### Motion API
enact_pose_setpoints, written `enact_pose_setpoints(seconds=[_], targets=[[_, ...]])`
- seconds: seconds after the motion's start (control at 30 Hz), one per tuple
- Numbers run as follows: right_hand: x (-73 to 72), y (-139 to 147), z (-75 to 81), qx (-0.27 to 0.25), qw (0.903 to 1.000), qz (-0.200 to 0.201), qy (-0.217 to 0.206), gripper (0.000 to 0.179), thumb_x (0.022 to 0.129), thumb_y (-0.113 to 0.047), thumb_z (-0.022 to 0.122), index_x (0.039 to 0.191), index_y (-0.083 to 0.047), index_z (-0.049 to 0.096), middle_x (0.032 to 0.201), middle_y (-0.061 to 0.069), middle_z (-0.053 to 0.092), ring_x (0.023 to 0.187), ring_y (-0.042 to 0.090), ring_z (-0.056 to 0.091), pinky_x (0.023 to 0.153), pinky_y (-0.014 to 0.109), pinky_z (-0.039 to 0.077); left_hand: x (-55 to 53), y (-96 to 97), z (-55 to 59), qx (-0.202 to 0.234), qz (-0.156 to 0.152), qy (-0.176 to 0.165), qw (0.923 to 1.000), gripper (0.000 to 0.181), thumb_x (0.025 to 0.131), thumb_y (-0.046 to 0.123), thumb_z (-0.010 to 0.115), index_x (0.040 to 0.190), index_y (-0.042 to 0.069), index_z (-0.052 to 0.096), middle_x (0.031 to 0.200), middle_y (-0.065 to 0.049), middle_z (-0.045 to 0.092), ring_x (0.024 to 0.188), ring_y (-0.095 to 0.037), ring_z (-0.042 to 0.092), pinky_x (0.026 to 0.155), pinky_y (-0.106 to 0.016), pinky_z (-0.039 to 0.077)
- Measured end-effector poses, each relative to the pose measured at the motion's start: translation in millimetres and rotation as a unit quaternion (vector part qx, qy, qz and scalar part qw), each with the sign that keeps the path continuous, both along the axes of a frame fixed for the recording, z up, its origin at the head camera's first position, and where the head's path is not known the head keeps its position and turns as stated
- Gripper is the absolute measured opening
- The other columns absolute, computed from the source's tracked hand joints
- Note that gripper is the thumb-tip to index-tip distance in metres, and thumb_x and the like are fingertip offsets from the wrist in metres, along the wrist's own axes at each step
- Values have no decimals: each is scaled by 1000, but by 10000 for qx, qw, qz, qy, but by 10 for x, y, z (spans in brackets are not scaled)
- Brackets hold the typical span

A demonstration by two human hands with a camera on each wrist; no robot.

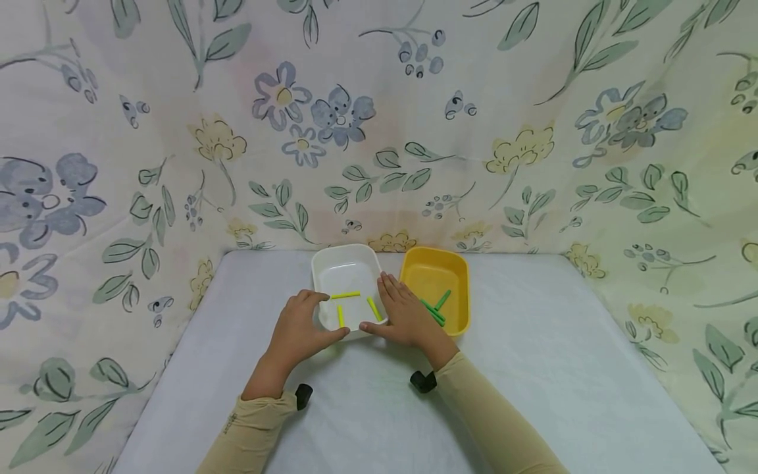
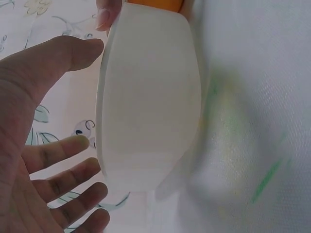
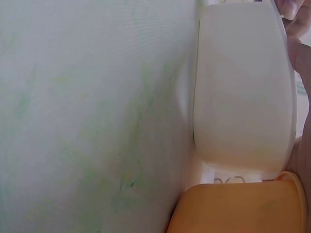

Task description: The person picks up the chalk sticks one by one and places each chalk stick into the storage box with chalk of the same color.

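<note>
A white tray [image 1: 346, 255] holds three yellow sticks, which look like chalk or crayons: one lies crosswise [image 1: 345, 295], one near the left [image 1: 340, 316], one near the right [image 1: 374, 309]. My left hand [image 1: 301, 331] is at its near left corner, thumb at the front rim and fingers spread by the left rim. In the left wrist view these fingers are loosely bent beside the tray's wall [image 2: 150, 97]. My right hand [image 1: 408, 317] lies along the right rim with straight fingers together, its thumb at the front rim. It partly covers the yellow tray [image 1: 435, 259].
Several green sticks [image 1: 442, 300] lie in the yellow tray, close beside the white one. A white cloth [image 1: 533, 342] with faint green and yellow smudges covers the table. Floral fabric [image 1: 379, 131] hangs behind the table and at both sides.
</note>
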State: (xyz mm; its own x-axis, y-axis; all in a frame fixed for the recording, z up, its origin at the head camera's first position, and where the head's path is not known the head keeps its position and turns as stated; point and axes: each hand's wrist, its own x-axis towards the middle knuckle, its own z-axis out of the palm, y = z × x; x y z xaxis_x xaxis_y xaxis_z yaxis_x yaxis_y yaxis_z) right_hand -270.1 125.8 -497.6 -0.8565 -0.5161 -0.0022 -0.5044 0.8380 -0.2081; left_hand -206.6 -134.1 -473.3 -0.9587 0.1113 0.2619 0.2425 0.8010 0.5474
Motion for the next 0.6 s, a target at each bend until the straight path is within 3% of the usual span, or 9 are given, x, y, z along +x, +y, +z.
enact_pose_setpoints(seconds=[0.37, 0.6], targets=[[-75, -39, 34, 83, 10000, -11, -15, 121, 91, -93, 34, 170, -8, 4, 180, 7, -1, 168, 24, 2, 136, 42, 8, -27, -32, 30, 55, -56, -21, 10000, 73, 80, 57, 88, 131, 8, 71, 133, -13, 65, 122, -37, 60, 100, -55, 55], [-29, -32, 141, 9, 9986, 114, 525, 113, 95, -84, 46, 171, -8, 10, 179, 9, 8, 167, 27, 10, 135, 45, 16, -2, -38, 75, 136, -149, 55, 9998, 63, 86, 53, 85, 128, 8, 72, 132, -12, 65, 123, -36, 59, 103, -55, 53]])
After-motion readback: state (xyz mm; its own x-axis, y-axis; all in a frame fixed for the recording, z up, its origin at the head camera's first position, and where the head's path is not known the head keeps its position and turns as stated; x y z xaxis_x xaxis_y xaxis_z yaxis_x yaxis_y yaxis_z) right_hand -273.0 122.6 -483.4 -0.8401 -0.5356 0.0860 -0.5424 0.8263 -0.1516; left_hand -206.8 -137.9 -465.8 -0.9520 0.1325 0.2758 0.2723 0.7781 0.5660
